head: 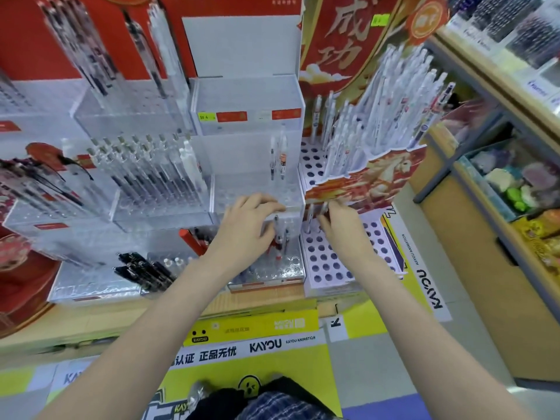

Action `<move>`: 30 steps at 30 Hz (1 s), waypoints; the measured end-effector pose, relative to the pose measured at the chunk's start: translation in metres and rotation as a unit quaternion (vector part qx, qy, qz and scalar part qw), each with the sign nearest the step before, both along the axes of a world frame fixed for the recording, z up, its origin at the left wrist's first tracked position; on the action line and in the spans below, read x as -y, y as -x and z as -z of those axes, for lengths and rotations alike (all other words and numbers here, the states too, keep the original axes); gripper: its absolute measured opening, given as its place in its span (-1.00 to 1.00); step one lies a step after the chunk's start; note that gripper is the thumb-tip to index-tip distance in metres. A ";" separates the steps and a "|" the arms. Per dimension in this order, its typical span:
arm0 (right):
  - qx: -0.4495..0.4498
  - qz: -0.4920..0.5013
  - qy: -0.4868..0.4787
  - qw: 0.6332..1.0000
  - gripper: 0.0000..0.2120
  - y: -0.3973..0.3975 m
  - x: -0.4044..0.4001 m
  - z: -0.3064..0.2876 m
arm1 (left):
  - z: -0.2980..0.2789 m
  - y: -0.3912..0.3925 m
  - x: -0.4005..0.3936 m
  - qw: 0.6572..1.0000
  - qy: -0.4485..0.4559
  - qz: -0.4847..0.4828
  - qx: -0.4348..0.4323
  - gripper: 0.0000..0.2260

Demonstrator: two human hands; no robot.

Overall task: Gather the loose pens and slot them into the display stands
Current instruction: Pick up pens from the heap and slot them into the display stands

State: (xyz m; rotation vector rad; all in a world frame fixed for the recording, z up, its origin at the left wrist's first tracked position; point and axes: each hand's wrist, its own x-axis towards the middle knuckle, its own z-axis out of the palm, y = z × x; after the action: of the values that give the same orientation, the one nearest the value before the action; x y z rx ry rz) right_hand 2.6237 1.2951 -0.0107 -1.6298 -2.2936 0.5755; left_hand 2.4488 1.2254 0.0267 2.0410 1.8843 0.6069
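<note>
Pens upright at both our hands.
Our right hand (339,219) pinches a white pen (309,221) over the holed stand (330,262); our left hand (253,219) seemingly grips red-printed pens (280,237).

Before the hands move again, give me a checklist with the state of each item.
1. Left hand on the clear stand: ok, fingers curled over its upper edge.
2. Right hand holding a pen: ok, it pinches white pens at the tops.
3. Free holes in the white hole tray: ok, many open.
4. Pens seated fully in their holes: cannot tell, tips hidden.
5. Cardboard horse panel clear of the right hand: not ok, fingers touch its lower edge.
</note>
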 end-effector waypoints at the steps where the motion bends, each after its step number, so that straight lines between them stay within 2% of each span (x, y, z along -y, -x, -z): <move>1: 0.004 0.005 -0.003 1.000 -0.87 0.002 0.000 0.003 | 0.000 0.000 0.000 1.000 0.001 0.001 -0.002 -0.68; 6: 0.013 0.046 0.001 0.999 -0.84 0.004 0.002 0.016 | 0.003 0.001 0.000 1.000 -0.009 0.004 -0.004 -0.68; 9: -0.030 0.072 0.033 0.996 -0.91 0.001 0.008 0.025 | 0.004 0.003 0.001 1.000 -0.001 0.017 0.007 -0.67; 11: -0.061 0.088 0.040 0.993 -0.87 -0.003 0.015 0.022 | 0.001 0.008 0.003 0.999 0.002 0.022 0.044 -0.68; 14: -0.116 0.094 -0.019 0.989 -0.69 0.000 0.030 -0.009 | -0.009 0.022 0.011 0.992 -0.036 -0.031 0.116 -0.71; 16: -0.159 0.065 -0.078 0.982 -0.68 0.017 0.039 -0.039 | -0.016 0.040 0.022 0.982 -0.084 -0.080 0.148 -0.73; 18: -0.180 0.013 -0.124 0.976 -0.70 0.050 0.050 -0.067 | -0.022 0.064 0.037 0.970 -0.124 -0.120 0.169 -0.74; 21: -0.212 -0.073 -0.138 0.965 -0.73 0.122 0.072 -0.089 | -0.024 0.119 0.070 0.957 -0.146 -0.177 0.176 -0.75; 26: -0.180 -0.240 -0.058 0.952 -0.69 0.272 0.139 -0.077 | -0.016 0.253 0.160 0.913 -0.161 -0.315 0.201 -0.72; 30: -0.171 -0.296 -0.014 0.939 -0.73 0.398 0.201 -0.053 | 0.001 0.382 0.252 0.874 -0.105 -0.423 0.213 -0.76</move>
State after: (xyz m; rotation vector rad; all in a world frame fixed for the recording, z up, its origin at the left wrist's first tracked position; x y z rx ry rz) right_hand 2.2255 1.0941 0.0418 -0.7163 -2.4733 0.8653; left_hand 2.0666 0.9735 0.0260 0.9255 2.4155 1.3771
